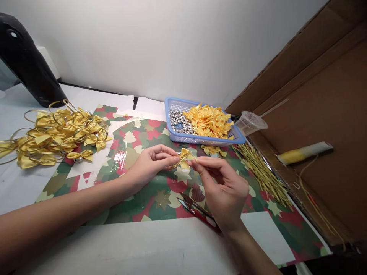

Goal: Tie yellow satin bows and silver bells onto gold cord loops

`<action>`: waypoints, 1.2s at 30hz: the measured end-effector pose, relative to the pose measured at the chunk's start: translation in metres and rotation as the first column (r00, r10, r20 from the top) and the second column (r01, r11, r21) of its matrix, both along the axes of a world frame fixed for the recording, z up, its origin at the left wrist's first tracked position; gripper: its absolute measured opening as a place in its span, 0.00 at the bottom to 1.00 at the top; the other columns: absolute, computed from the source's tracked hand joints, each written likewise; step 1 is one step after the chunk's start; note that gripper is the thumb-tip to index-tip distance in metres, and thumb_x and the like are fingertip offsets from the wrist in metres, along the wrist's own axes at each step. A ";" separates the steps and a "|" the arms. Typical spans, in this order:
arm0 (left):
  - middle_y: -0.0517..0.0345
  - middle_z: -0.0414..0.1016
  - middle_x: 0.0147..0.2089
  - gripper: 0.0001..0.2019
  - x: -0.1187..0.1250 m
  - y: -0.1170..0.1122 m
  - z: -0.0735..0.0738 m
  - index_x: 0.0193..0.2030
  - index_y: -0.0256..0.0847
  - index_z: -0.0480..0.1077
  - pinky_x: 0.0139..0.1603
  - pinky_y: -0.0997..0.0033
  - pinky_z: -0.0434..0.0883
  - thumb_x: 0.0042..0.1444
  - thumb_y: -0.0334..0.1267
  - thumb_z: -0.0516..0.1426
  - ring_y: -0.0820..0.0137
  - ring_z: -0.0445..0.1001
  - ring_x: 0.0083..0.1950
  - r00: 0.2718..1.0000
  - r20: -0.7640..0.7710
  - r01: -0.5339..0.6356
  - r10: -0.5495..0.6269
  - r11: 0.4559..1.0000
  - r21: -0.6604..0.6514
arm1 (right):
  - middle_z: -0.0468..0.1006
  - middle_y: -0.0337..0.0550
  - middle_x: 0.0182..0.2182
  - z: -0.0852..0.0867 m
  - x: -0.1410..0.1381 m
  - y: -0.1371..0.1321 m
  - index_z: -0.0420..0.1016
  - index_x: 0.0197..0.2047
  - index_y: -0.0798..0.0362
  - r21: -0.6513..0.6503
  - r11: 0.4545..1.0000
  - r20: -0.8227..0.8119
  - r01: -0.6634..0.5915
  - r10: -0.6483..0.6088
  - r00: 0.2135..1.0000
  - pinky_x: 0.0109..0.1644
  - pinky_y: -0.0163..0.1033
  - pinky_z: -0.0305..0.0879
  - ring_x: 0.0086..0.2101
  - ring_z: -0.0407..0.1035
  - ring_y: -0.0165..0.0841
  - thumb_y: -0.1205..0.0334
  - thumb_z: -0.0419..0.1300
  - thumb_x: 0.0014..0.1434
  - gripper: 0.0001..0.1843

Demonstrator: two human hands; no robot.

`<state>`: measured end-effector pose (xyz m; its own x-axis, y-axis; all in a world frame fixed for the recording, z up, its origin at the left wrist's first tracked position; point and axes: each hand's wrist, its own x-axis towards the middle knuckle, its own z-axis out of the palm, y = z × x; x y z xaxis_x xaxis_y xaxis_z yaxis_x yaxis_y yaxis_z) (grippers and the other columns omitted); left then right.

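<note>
A yellow ribbon bow [185, 154] with gold cord is held over the patterned sheet, between my two hands. My left hand [155, 160] pinches its left side, where a bit of silver shows at the fingertips. From the right, my right hand [223, 183] has thumb and forefinger closed at the bow's other side, on what looks like the thin cord; the exact grip is too small to make out. Below the bow, red-handled thread snips [197, 212] lie partly under my right hand.
Finished bows with cord loops [63, 133] are heaped at left near a black device [28, 61]. A blue basket [200, 141] holds silver bells and yellow bows. Gold cords [263, 175] lie at right, beside a plastic cup [250, 122], thread spool [305, 152] and cardboard wall [321, 107].
</note>
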<state>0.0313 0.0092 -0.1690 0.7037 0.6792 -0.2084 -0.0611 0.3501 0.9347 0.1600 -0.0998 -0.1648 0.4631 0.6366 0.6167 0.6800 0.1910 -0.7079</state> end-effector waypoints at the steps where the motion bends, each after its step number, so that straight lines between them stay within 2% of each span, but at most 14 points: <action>1: 0.61 0.75 0.29 0.11 0.000 0.000 0.000 0.32 0.39 0.71 0.37 0.73 0.69 0.46 0.41 0.65 0.74 0.72 0.33 1.000 0.000 0.001 -0.001 1.000 -0.003 | 0.81 0.35 0.30 0.000 0.000 0.000 0.77 0.33 0.49 -0.003 1.000 -0.004 -0.001 0.001 1.000 0.38 0.34 0.74 0.33 0.76 0.30 0.69 0.64 0.55 0.05; 11: 0.61 0.75 0.31 0.10 0.000 0.001 0.000 0.33 0.39 0.72 0.41 0.74 0.70 0.47 0.40 0.65 0.74 0.74 0.35 1.000 -0.013 0.006 -0.006 1.000 -0.022 | 0.81 0.35 0.28 0.000 -0.002 0.003 0.77 0.32 0.50 -0.008 0.998 -0.189 -0.065 0.062 0.980 0.37 0.33 0.75 0.30 0.76 0.29 0.69 0.65 0.54 0.04; 16: 0.61 0.75 0.30 0.09 0.000 0.000 -0.001 0.32 0.39 0.73 0.39 0.75 0.70 0.47 0.40 0.65 0.74 0.75 0.35 1.000 -0.022 -0.005 0.004 1.000 -0.009 | 0.81 0.35 0.27 0.000 -0.003 0.003 0.77 0.31 0.51 -0.020 0.997 -0.242 -0.077 0.070 0.968 0.36 0.33 0.74 0.30 0.76 0.29 0.68 0.65 0.53 0.03; 24: 0.58 0.77 0.32 0.10 0.001 0.001 -0.003 0.33 0.38 0.73 0.45 0.70 0.72 0.47 0.40 0.65 0.72 0.76 0.37 1.000 0.002 -0.002 0.002 0.999 -0.034 | 0.80 0.35 0.25 0.004 -0.002 0.006 0.77 0.30 0.51 -0.030 0.996 -0.369 -0.078 0.061 0.927 0.34 0.32 0.75 0.28 0.76 0.29 0.67 0.65 0.53 0.02; 30: 0.58 0.77 0.32 0.10 0.002 0.001 -0.002 0.32 0.38 0.73 0.46 0.68 0.72 0.45 0.40 0.66 0.71 0.76 0.36 1.000 0.008 -0.001 0.001 0.999 -0.033 | 0.80 0.37 0.25 0.004 -0.002 0.009 0.77 0.30 0.52 -0.027 0.998 -0.409 -0.054 0.038 0.912 0.33 0.34 0.75 0.28 0.77 0.30 0.66 0.66 0.52 0.02; 36: 0.61 0.76 0.31 0.10 0.002 0.000 -0.002 0.32 0.38 0.73 0.44 0.70 0.72 0.46 0.40 0.66 0.73 0.75 0.35 1.000 0.015 0.000 0.000 1.000 -0.020 | 0.80 0.37 0.25 0.002 -0.004 0.009 0.76 0.29 0.52 -0.010 1.000 -0.388 -0.019 0.013 0.922 0.33 0.34 0.75 0.27 0.76 0.30 0.66 0.66 0.51 0.02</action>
<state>0.0328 0.0095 -0.1711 0.7068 0.6750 -0.2118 -0.0749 0.3691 0.9264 0.1561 -0.0907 -0.1626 0.6539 0.6529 0.3823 0.3489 0.1881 -0.9181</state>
